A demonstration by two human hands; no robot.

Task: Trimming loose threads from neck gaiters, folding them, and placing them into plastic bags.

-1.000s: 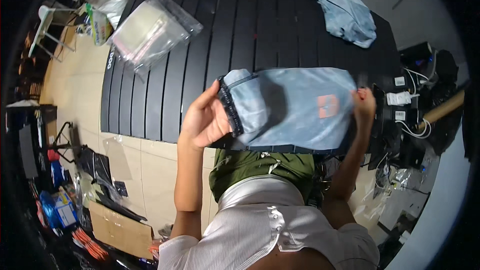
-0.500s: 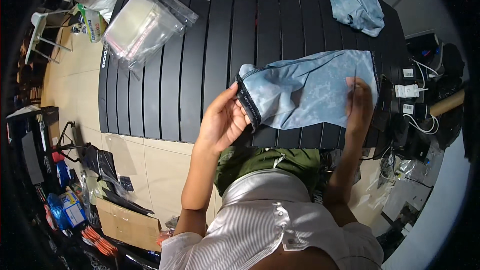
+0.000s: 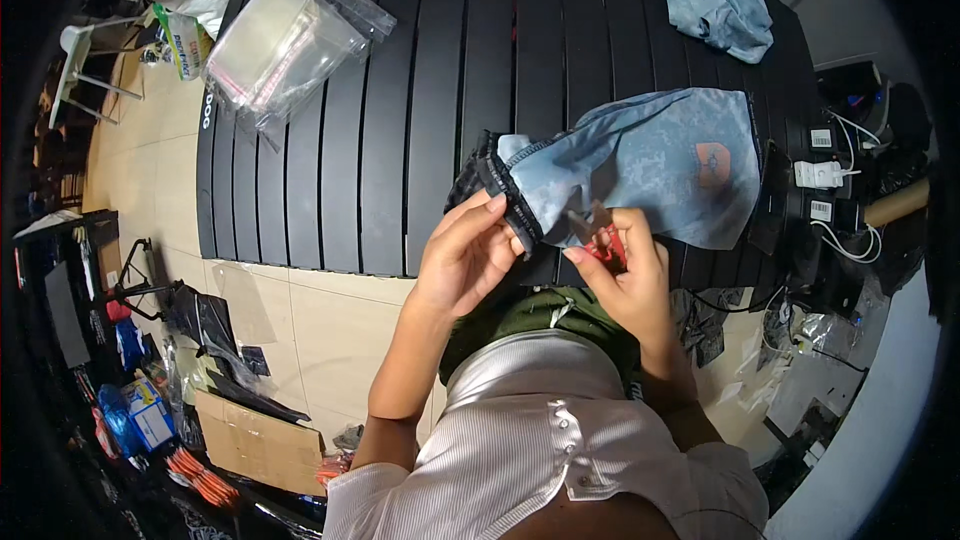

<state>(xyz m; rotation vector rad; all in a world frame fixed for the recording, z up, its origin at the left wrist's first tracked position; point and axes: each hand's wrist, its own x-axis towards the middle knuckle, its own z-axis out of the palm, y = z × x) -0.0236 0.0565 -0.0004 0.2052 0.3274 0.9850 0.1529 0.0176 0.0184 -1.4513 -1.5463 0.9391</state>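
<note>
A light-blue mottled cloth piece (image 3: pixel 665 155) with a black gathered band (image 3: pixel 510 198) at its left end lies partly on the black slatted table (image 3: pixel 385 190). My left hand (image 3: pixel 470 250) pinches that band between thumb and fingers near the table's front edge. In my right hand (image 3: pixel 630 280) is a pair of small red-handled snips (image 3: pixel 607 245), its grey blades close to the cloth just right of the band. Whether the blades touch the cloth I cannot tell. An orange-brown patch shows on the cloth's right part.
A similar blue cloth (image 3: pixel 715 0) lies at the table's far right corner. Clear plastic bags (image 3: pixel 290 45) with folded contents rest at the far left. White plugs and cables (image 3: pixel 820 175) stand beside the right edge. On the floor at left is a cardboard box (image 3: pixel 258 440).
My right hand has come left from the cloth's right end and now holds red snips by the band. The band has bunched and turned in my left hand, and the orange-brown patch now shows.
</note>
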